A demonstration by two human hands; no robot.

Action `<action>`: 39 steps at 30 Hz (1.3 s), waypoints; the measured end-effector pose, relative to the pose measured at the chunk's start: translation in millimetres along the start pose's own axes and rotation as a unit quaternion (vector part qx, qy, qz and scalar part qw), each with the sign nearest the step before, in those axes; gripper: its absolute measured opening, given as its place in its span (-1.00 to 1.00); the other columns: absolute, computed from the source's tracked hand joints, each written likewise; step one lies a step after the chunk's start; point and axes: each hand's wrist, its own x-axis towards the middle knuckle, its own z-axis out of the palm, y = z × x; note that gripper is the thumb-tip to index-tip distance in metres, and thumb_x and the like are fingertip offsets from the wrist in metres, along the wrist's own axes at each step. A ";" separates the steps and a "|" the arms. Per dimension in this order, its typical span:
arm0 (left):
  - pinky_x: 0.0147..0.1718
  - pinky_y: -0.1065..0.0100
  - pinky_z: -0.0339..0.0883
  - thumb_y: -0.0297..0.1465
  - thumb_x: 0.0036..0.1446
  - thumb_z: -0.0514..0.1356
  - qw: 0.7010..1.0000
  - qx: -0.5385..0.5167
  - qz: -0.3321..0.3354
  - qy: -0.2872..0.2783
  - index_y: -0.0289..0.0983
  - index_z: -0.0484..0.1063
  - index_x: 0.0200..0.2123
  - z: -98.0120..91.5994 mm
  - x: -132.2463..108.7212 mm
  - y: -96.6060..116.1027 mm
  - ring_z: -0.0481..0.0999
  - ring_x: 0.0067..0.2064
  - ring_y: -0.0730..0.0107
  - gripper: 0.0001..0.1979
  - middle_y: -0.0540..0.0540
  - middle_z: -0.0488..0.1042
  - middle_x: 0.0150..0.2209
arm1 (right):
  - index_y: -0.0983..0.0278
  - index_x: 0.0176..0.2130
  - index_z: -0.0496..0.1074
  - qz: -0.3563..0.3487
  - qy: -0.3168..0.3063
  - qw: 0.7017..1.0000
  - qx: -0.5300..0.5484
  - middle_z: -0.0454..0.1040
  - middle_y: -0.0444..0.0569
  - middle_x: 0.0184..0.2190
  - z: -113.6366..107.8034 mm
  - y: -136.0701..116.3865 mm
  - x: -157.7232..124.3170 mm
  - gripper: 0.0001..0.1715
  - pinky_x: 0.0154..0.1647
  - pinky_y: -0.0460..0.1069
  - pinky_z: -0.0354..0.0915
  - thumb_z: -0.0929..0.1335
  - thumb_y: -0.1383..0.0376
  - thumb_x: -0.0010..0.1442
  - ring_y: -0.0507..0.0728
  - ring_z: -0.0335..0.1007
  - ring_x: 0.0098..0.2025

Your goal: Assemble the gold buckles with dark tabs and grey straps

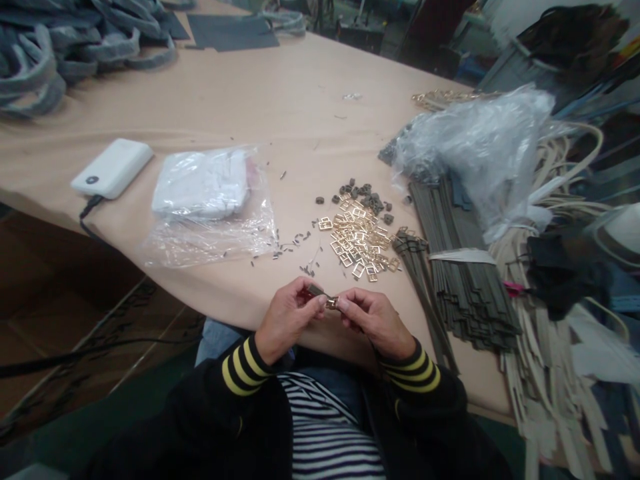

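My left hand [289, 318] and my right hand [373, 320] meet at the table's near edge. Between their fingertips they pinch a small grey strap end [316, 291] and a gold buckle [332, 303]. Just beyond the hands lies a heap of gold buckles [357, 239], with several small grey loops [361, 194] behind it. A stack of grey straps [460, 273] lies to the right of the buckles, some with buckles fitted at their near ends [407, 241].
A clear bag with white contents [207, 193] and a white power bank [113, 168] with a cable lie left. A crumpled plastic bag [480, 143] and beige straps [550, 360] sit right. Grey padded straps [60, 47] pile at the far left.
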 end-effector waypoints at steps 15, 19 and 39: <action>-0.57 0.56 0.18 -0.44 -0.25 0.30 0.971 -0.212 -0.098 -0.052 -0.33 0.25 -0.51 -0.3 1.3 -0.6 0.28 -0.57 0.64 -0.74 0.10 0.32 -0.62 | 0.33 -0.46 0.30 -0.040 0.000 0.997 0.062 0.26 -0.20 -0.65 4.0 -2.8 1.0 -0.73 -0.66 -0.16 0.09 0.32 0.15 -0.04 -0.09 0.13 -0.64; -0.57 0.54 0.15 -0.41 -0.21 0.28 0.989 -0.125 -0.066 -0.048 -0.33 0.26 -0.50 -1.7 0.8 0.3 0.27 -0.58 0.64 -0.77 0.10 0.31 -0.59 | 0.30 -0.45 0.24 -0.028 0.001 0.993 0.113 0.27 -0.21 -0.60 9.1 -1.6 3.7 -0.71 -0.68 -0.17 0.10 0.37 0.16 -0.09 -0.10 0.13 -0.64; -0.55 0.56 0.24 -0.39 -0.16 0.26 0.974 -0.195 -0.104 -0.040 -0.35 0.27 -0.48 -4.0 -1.4 1.6 0.32 -0.57 0.64 -0.78 0.07 0.35 -0.64 | 0.34 -0.40 0.34 -0.078 0.015 0.996 0.037 0.30 -0.17 -0.57 8.3 -2.0 4.9 -0.88 -0.60 -0.15 0.09 0.31 0.32 -0.03 -0.09 0.14 -0.59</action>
